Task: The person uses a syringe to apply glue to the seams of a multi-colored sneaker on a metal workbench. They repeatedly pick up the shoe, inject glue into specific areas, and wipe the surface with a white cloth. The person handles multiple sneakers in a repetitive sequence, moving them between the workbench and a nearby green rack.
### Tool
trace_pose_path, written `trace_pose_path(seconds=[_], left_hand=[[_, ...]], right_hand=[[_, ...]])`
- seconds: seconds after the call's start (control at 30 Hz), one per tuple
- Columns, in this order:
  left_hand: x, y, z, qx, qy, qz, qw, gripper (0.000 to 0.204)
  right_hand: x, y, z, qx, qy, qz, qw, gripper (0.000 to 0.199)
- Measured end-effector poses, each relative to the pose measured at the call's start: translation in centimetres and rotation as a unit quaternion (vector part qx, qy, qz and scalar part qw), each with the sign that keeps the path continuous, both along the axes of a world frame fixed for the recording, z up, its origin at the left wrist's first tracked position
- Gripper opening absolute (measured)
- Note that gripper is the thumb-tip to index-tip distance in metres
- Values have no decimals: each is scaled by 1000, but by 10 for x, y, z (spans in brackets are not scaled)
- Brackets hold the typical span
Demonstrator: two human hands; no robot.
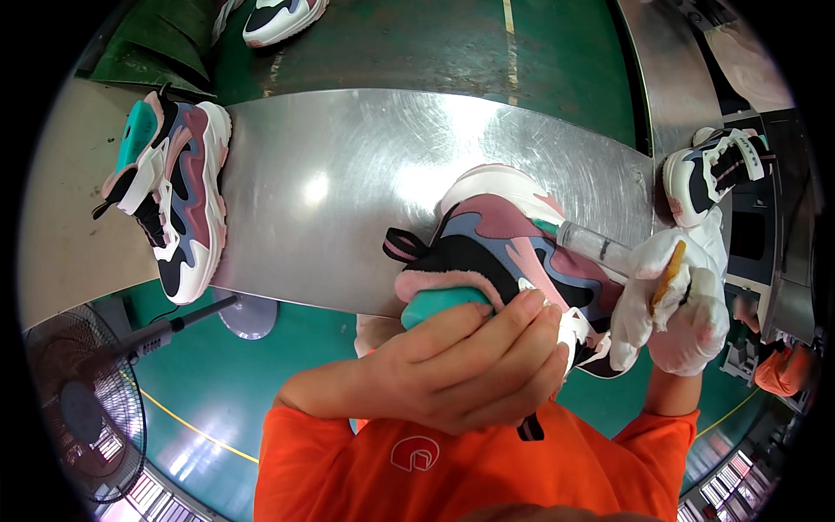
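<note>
A sneaker (pixel 496 230) in black, mauve, blue-grey and pink, with a white sole, lies on its side at the near edge of the metal bench. Bare, my left hand (pixel 474 365) is closed on the sneaker's upper near the straps, beside the turquoise insert (pixel 442 303) in its opening. My right hand (pixel 674 304), in a white glove, grips a clear syringe (pixel 596 246). The syringe's green tip (pixel 544 226) points at the seam between upper and sole, touching or very close to it. A yellow-brown patch or strip shows on the glove; I cannot tell which.
On the metal bench (pixel 330 200), a similar sneaker (pixel 191 200) stands at the left end. Another sneaker (pixel 709 174) sits at the right, and one more (pixel 283 19) at the far side. A fan (pixel 83 409) stands at lower left. Another person's orange sleeve (pixel 783 370) shows at the right edge.
</note>
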State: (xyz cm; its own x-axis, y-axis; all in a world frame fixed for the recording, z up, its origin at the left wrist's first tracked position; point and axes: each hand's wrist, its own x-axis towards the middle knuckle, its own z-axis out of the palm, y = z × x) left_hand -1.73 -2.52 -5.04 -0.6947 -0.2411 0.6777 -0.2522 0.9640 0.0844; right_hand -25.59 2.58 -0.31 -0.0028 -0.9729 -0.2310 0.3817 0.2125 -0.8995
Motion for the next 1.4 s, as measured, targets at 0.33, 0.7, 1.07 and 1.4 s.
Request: trace_pose_path(seconds=[0.33, 0.7, 1.07, 1.4], left_hand=[[-1, 2, 1, 7, 1, 8, 1000, 13], [1, 3, 3, 13, 3, 8, 1000, 14], [2, 3, 1, 30, 2, 1, 1000, 14], [4, 1, 0, 15, 1, 1, 1000, 24]], right_hand=[[-5, -3, 2, -55, 75, 45, 995, 52], [1, -20, 4, -106, 73, -46, 991, 44], [42, -76, -8, -48, 569, 47, 820, 61], [16, -46, 18, -80, 599, -40, 795, 59]])
